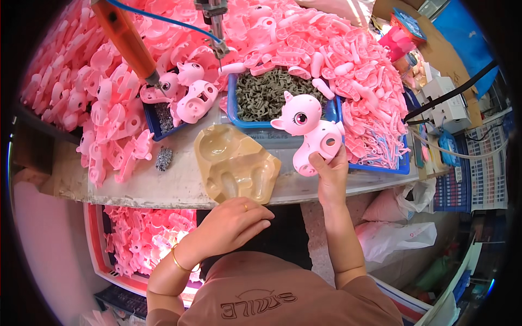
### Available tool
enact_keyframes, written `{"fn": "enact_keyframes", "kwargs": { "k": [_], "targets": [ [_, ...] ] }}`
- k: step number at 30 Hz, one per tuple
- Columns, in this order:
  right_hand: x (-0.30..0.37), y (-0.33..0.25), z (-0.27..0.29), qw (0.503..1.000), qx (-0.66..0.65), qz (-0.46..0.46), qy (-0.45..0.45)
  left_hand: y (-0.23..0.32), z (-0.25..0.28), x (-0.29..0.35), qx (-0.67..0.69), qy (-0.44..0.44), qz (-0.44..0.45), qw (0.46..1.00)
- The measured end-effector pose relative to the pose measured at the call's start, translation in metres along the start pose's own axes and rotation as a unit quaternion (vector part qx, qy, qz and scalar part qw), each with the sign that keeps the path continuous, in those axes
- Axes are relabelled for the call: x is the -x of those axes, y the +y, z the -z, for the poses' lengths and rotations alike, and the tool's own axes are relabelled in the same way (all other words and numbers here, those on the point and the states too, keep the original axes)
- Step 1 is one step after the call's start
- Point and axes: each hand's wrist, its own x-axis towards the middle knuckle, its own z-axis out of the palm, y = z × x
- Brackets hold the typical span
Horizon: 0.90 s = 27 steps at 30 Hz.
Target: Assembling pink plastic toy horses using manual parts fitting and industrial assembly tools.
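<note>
In my right hand [333,176] is a pink unicorn toy body [308,130], thumb pressed on its lower part. It has a painted eye and a round hole in its side, and it is held up in front of the blue tray. My left hand [237,224] hovers by the table's front edge, holding nothing, fingers loosely stretched out toward the right. Just beyond it lies a tan moulded fixture [237,165] with body-shaped hollows, nothing in them. More pink toy shells [197,101] lie behind the fixture, to its left.
Heaps of pink shells [65,81] and leg pieces [359,92] cover the table's back. A blue tray [261,124] holds dark grey parts; a small blue tray [154,122] holds screws. An orange screwdriver [128,41] and a metal driver tip [217,46] hang overhead.
</note>
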Motion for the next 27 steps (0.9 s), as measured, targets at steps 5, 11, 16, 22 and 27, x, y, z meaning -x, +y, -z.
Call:
{"fn": "enact_keyframes", "kwargs": {
  "k": [5, 11, 16, 22, 27],
  "targets": [
    [0.004, -0.001, -0.001, 1.000, 0.013, 0.001, 0.004, 0.000, 0.001, -0.001, 0.003, -0.006, 0.000, 1.000],
    [0.025, -0.022, -0.007, 0.950, 0.266, 0.143, -0.081, 0.014, 0.007, -0.002, -0.053, 0.132, -0.042, 0.989],
    [0.033, -0.036, -0.012, 0.742, 0.502, 0.397, -0.197, 0.018, 0.004, -0.002, -0.178, 0.226, -0.089, 0.954],
    [0.039, -0.031, -0.027, 0.735, 0.505, 0.403, -0.205, 0.010, -0.006, -0.005, -0.261, 0.163, -0.071, 0.949],
    [0.035, -0.038, -0.029, 0.747, 0.485, 0.384, -0.242, -0.001, -0.006, 0.003, -0.288, 0.172, -0.102, 0.936]
  ]
}}
